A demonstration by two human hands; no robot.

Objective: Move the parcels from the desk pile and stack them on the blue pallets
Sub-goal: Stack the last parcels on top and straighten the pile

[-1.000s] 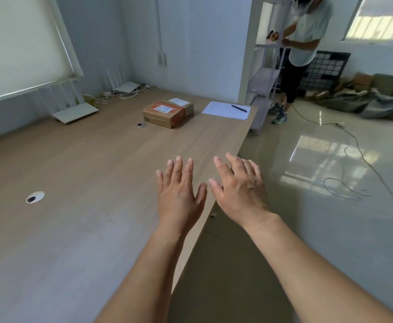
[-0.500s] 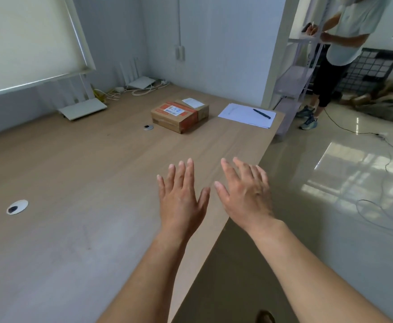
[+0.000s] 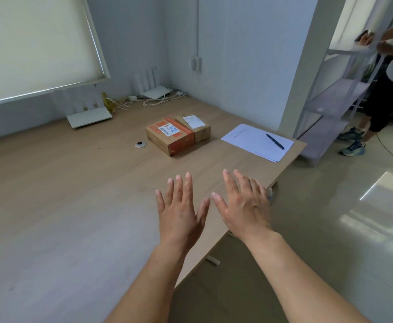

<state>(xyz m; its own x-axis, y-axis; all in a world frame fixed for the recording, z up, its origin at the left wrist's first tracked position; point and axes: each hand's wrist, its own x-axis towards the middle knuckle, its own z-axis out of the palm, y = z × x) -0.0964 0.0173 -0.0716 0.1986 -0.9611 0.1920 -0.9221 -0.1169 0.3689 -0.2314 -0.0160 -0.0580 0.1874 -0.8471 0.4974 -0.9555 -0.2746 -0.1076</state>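
Head view: both bare arms reach forward over the near part of the surface (image 3: 74, 206). The left hand (image 3: 179, 213) is spread wide, fingers straight and apart, palm down, holding nothing. The right hand (image 3: 244, 206) just beside it is equally flat, wide and empty, and lies over the surface's right edge, with the floor (image 3: 330, 229) beyond. Whether either palm touches the wood cannot be told. The parcel (image 3: 169, 135), brown card with orange tape and a white label on top, lies flat on the surface well beyond both hands. A small parcel (image 3: 196, 127), plain brown with a white label, touches its far right side. A round grommet (image 3: 140, 144) sits just left of the parcel. Paper (image 3: 256, 141) with a black pen (image 3: 275, 141) on it lies to the parcel's right. A white router (image 3: 89, 116) stands behind and left of the parcel, below a blind (image 3: 32, 43). A second router (image 3: 155, 91) with cables (image 3: 158, 101) sits behind the parcel in the corner. Far right of the parcel, off the surface, stands a grey shelf (image 3: 339, 101) with a person (image 3: 386, 94) at it
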